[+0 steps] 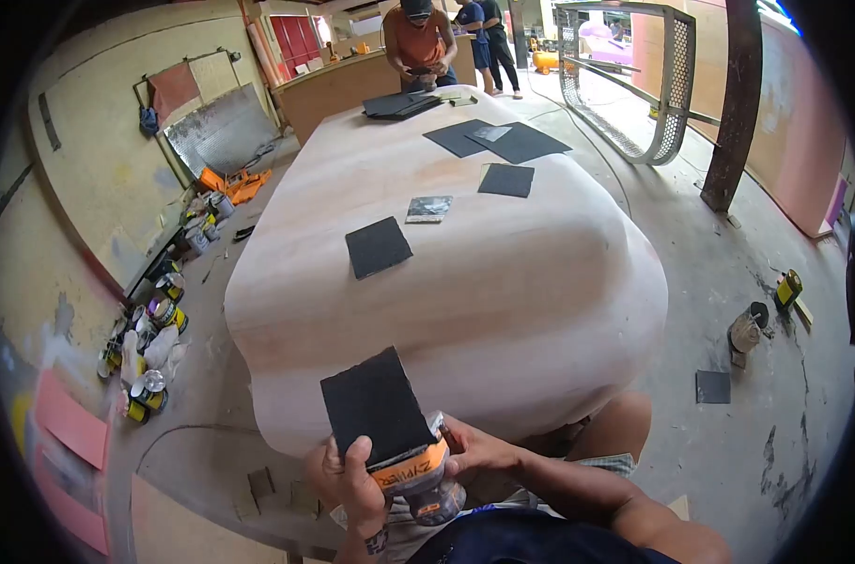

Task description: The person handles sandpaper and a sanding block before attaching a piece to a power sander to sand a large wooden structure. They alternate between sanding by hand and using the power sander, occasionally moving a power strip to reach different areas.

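An orange and grey power sander (413, 470) is held over my lap, with a black sandpaper sheet (376, 404) against its pad side. My left hand (357, 479) is closed at the sheet's lower left edge, its thumb pressed on the sheet. My right hand (474, 446) is closed around the sander's right side, close to the sheet's corner; some of its fingers are hidden. Just beyond is a large, pale, smooth rounded form (446, 329). Lying on it are another black sheet (379, 248) and a smaller grey-and-black piece (429, 210).
More dark sheets (507, 180) lie farther up the form, with a stack (399, 105) near a person (418, 47) at the far end. Paint cans (164, 315) line the left floor. A metal frame (667, 85) and dark post (733, 103) stand right.
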`<control>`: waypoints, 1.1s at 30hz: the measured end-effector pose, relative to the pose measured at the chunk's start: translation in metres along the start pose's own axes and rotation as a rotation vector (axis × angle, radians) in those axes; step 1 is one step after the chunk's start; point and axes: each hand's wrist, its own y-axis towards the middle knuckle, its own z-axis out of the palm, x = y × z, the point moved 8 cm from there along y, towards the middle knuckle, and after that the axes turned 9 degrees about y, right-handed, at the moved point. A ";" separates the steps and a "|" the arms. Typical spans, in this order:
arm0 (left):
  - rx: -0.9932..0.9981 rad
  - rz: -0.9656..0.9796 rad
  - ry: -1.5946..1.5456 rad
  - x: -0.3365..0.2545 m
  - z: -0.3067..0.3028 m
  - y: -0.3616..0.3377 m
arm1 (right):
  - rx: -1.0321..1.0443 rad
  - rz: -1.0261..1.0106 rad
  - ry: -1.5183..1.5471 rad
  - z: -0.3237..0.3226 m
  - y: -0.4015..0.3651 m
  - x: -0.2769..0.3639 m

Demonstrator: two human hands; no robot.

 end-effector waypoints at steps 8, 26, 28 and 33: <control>-0.035 0.495 0.761 -0.029 0.013 0.012 | -0.277 -0.052 0.108 -0.026 -0.018 -0.021; 0.783 -0.049 1.104 0.025 0.009 -0.032 | -0.359 0.304 -0.923 0.004 -0.051 -0.008; 0.758 -0.116 1.099 0.036 -0.005 -0.049 | -0.304 0.377 -0.867 0.010 -0.061 -0.020; 0.777 -0.131 0.863 0.063 -0.030 -0.062 | -0.076 0.308 -0.761 0.017 -0.077 -0.010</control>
